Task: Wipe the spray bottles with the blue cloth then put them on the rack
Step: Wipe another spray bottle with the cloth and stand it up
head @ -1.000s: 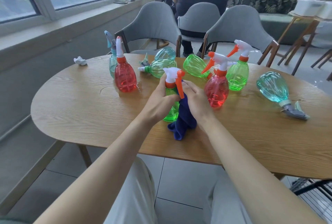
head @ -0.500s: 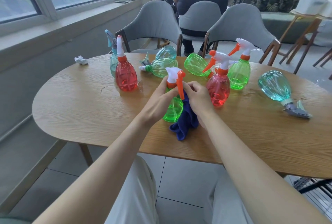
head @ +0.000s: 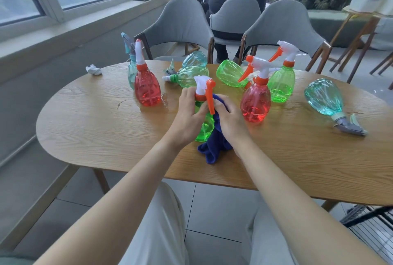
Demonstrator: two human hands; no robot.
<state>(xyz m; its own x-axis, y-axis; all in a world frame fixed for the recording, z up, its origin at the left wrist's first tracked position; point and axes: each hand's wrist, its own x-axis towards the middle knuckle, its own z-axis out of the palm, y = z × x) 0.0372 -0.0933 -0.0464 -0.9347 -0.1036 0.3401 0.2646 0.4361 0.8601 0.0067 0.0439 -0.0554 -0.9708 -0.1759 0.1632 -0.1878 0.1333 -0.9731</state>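
The green spray bottle (head: pixel 205 129) is clear, bright green plastic with a ribbed, bulbous body, an orange collar, a white spray head and a long orange trigger. It is in the middle of the wooden table (head: pixel 102 128), nearer the person's edge than the other bottles. The left hand (head: pixel 188 120) has its fingers curled round the neck and shoulder. The right hand (head: pixel 232 122) grips the blue cloth (head: pixel 214 148) and presses it against the bottle's right side, and the loose end of the cloth is bunched on the tabletop below.

Bare wood lies to the left of the hands and along the near edge. To the right there is a free strip between the red bottle (head: pixel 255 104), which is just beside the right hand, and the teal bottle (head: pixel 323 97) lying on its side. Behind the hands the rest stand or lie close together: another red one (head: pixel 147 89), an upright green one (head: pixel 281 85) and several toppled ones. A black wire rack (head: pixel 371 223) shows low down, past the table's near right edge.

The held bottle's long axis runs about upright, head on top and base at the table, though whether the base touches the wood is hidden by the hands. The trigger hangs down the side facing the person
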